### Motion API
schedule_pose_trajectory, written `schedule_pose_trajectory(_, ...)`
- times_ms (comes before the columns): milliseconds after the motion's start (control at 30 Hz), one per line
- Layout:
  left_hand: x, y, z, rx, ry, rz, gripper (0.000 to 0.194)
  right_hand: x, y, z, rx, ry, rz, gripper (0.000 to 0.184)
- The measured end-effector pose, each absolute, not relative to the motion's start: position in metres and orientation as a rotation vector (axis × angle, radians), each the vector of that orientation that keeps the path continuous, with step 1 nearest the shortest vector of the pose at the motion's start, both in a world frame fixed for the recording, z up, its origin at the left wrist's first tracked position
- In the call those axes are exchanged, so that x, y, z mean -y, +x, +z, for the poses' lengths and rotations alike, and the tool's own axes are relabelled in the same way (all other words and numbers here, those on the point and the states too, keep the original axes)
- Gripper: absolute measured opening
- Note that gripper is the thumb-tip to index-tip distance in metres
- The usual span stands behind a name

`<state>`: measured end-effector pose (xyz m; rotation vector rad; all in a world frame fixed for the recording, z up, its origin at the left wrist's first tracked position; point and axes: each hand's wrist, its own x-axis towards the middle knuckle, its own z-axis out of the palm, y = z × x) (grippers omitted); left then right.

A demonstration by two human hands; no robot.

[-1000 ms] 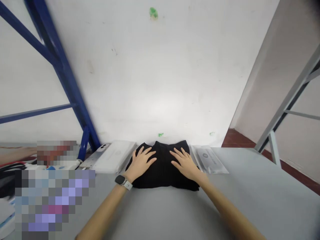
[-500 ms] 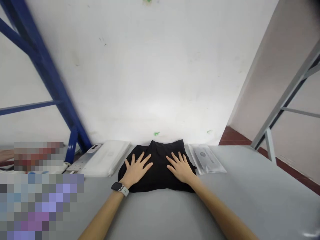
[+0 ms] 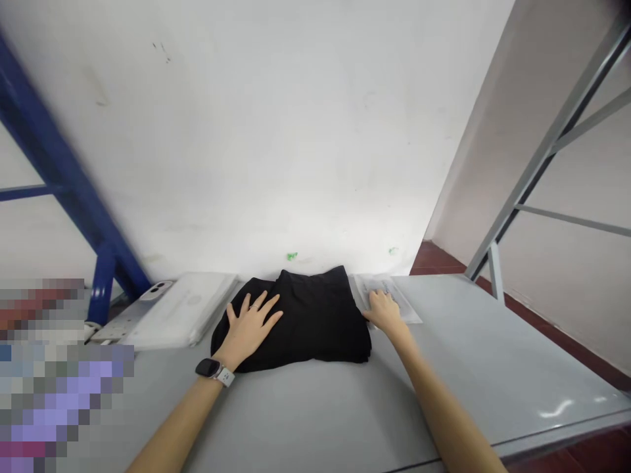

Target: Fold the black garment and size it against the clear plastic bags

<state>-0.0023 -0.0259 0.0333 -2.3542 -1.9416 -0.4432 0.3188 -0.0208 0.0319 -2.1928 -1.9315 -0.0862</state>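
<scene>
Left hand [image 3: 249, 326] on black garment [image 3: 305, 322] near table edge [image 3: 434, 276].

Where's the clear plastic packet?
In the head view, the clear plastic packet lies on the grey table, just right of the black garment, under the right hand.

- 2 hands of 1 person: 1 left hand [image 3: 250, 325] and 1 right hand [image 3: 383, 311].
- 1 watch [image 3: 211, 368], and it is on the left wrist.
- 1 black garment [image 3: 315, 315], folded.
- 1 white pack [image 3: 182, 310].
- 1 phone [image 3: 156, 290].
- 1 clear bag [image 3: 387, 297], with printing on it.
- 1 table [image 3: 493, 355].
- 1 wall [image 3: 256, 131], and on it are 2 green marks [image 3: 292, 256].
- 1 blue frame [image 3: 59, 177].
- 1 grey frame [image 3: 542, 151].
- 2 blurred patches [image 3: 49, 394] at the left side; the things inside them are not possible to count.
</scene>
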Motion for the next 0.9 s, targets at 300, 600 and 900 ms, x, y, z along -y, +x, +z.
schedule_pose_trajectory(300, 0.028, -0.003, 0.040, 1.907, -2.324, -0.578, 0.048, 0.023, 0.326, 0.048, 1.787, -2.164, -0.156, 0.023)
schedule_pose_trajectory(600, 0.044, 0.016, 0.058, 1.678, -2.175, -0.707, 0.056, 0.043, 0.280, 0.061, 1.928, -1.392, -0.292, 0.063)
schedule_pose_trajectory(900, 0.045, 0.017, 0.053, 1.516, -2.502, -0.529, 0.058, 0.043, 0.233, 0.026, 2.491, -0.859, -0.387, 0.049)
